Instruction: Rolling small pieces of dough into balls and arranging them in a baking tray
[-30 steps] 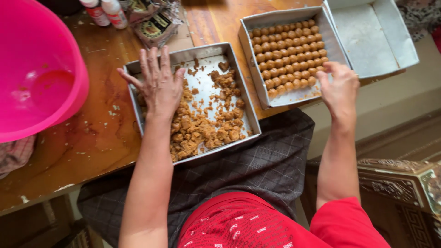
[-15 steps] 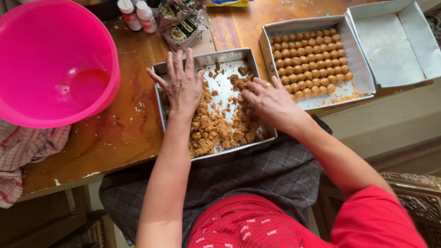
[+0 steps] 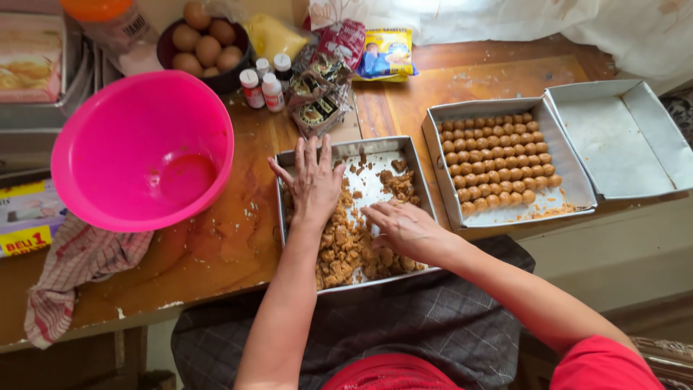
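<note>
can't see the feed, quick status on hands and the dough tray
Left hand flat, open on crumbly dough in tray. Right hand picking at dough, closure unclear. Filled ball tray to the right; nothing in the way.

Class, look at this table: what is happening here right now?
A person works crumbly brown dough in a metal tray. The left hand lies flat on the crumbs; the right hand reaches into them. Beside it, a second tray holds rows of small rolled balls, next to an empty tray. A pink bowl stands on the left.
</note>
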